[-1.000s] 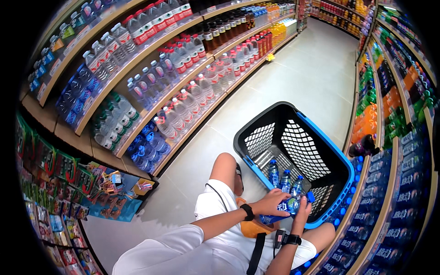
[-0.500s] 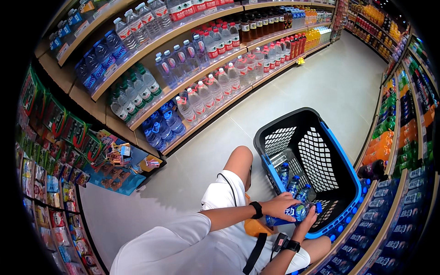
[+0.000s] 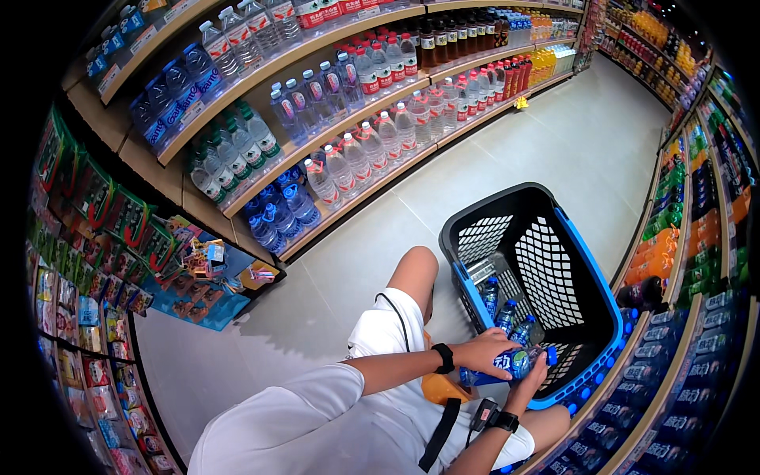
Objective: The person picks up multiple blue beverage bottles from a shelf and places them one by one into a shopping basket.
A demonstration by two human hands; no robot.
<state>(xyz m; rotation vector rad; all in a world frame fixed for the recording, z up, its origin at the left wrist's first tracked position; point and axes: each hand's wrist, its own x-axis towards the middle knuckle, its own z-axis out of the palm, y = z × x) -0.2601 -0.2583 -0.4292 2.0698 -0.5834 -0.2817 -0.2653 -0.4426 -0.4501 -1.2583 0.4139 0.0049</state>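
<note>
A blue-labelled drink bottle [image 3: 518, 363] lies sideways between my two hands, its blue cap pointing right. From above, my left hand [image 3: 481, 354] closes over the body of the bottle. My right hand [image 3: 529, 386] grips it from below, close to the cap end. Both hands are at the near edge of a black shopping basket [image 3: 592, 267] with a blue rim. Inside the basket, along its left side, lie several similar bottles [image 3: 507, 317] with blue caps. My hands and the held bottle partly cover the basket's near corner.
Shelves of water bottles [image 3: 372, 150] run along the left and far side. On the right, close to the basket, stand shelves of blue-labelled bottles [image 3: 625, 412] and coloured sodas [image 3: 653, 253]. Snack packets [image 3: 95, 380] hang at the left. Grey tiled floor [image 3: 546, 142] stretches between the shelves.
Both hands stay on the bottle over the basket's near edge; the fingers of my left hand have shifted slightly on it. The view has tilted a little.
</note>
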